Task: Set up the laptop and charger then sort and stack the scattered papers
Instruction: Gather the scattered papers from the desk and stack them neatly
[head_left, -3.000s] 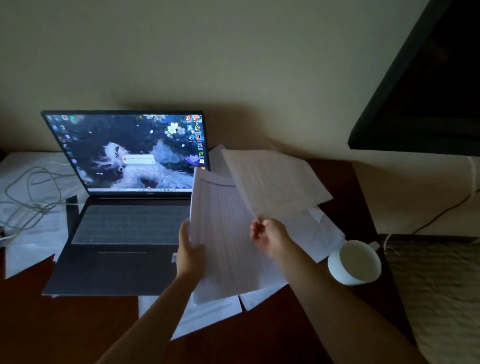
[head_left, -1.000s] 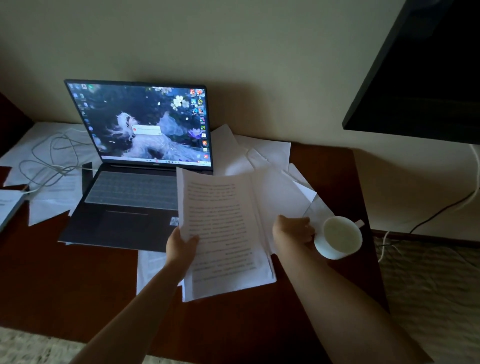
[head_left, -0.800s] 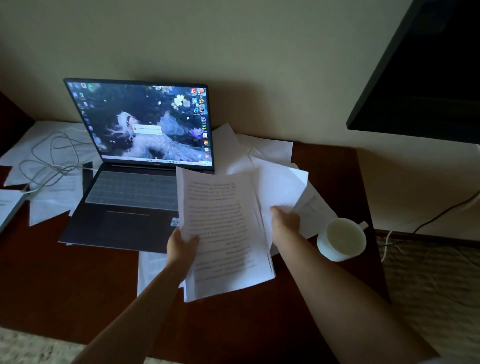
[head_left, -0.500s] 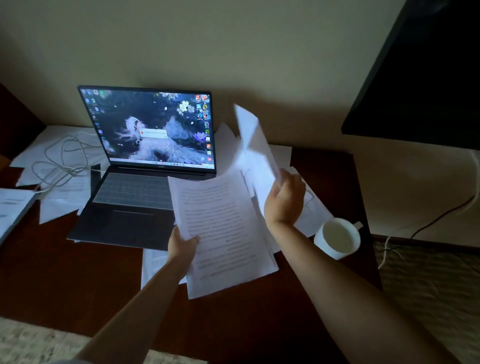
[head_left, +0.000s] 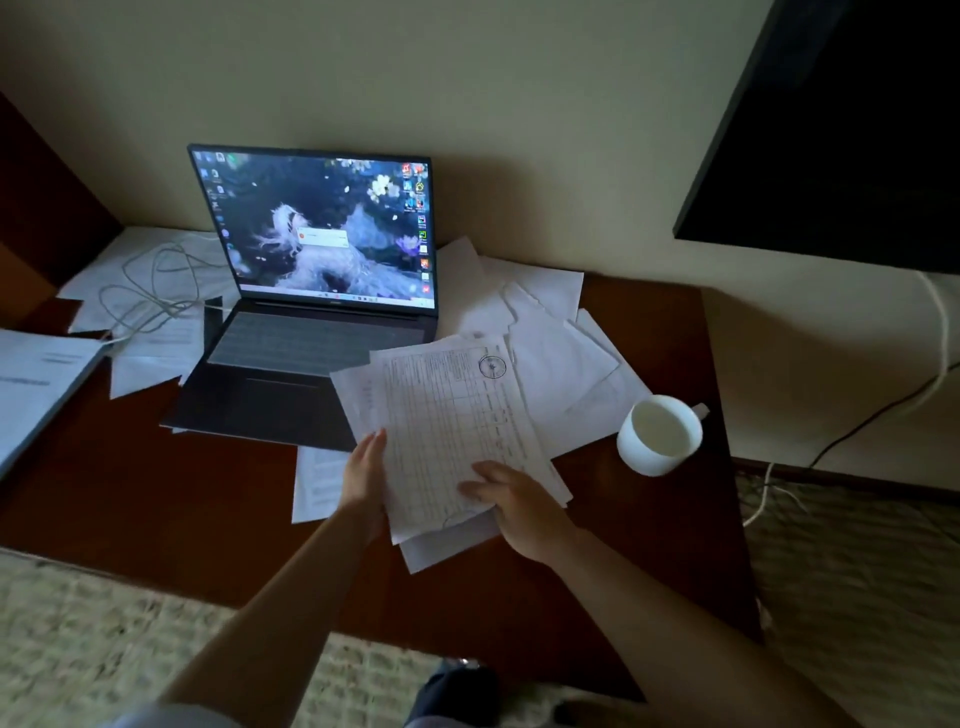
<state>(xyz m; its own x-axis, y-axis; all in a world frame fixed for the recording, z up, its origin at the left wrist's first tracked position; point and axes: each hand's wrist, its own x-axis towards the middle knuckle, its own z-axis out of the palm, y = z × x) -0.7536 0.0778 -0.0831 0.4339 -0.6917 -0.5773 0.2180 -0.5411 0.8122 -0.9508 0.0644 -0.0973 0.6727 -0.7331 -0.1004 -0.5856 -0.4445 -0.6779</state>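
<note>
Head view: both hands, left (head_left: 366, 475) and right (head_left: 511, 499), grasping the paper sheaf (head_left: 452, 415) right of the laptop (head_left: 311, 291).

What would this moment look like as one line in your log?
step: stacking papers | left hand: holding paper stack | right hand: on stack's near corner | laptop: open, on | cup: right of papers
</note>
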